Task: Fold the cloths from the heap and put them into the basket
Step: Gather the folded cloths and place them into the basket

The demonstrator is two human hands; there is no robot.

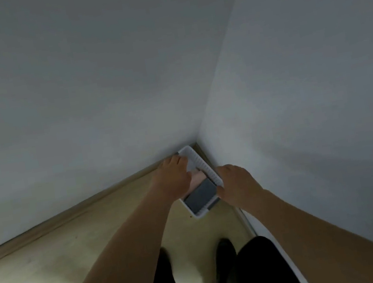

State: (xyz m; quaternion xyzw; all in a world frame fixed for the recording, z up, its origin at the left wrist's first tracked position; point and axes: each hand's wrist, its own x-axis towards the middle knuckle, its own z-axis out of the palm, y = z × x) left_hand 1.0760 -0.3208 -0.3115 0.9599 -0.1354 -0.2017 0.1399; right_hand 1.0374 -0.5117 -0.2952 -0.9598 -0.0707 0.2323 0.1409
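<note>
Basket: I see the white perforated basket (pixel 203 167) in the corner where the two walls meet, low over the floor (pixel 74 246); I cannot tell if it rests on the floor or is lifted.
Long axis: it runs from the corner back toward my feet, slightly slanted to the left at the near end.
Contents: a folded grey cloth (pixel 201 197) lies in the near half, a pale pink cloth (pixel 198 178) just beyond it, touching it.
Left hand: my left hand (pixel 174 175) grips the far-left rim, fingers curled over the edge.
Right hand: my right hand (pixel 235 183) grips the right long wall nearer to me, fingers wrapped round it.
Which is nearer: the hands sit on opposite long sides, staggered, the left closer to the corner.
Judgement: any lift or shift turns on this two-sided hold; pulling along the long axis toward my feet looks the free direction, as walls block the other sides.
Heap: not in view.
</note>
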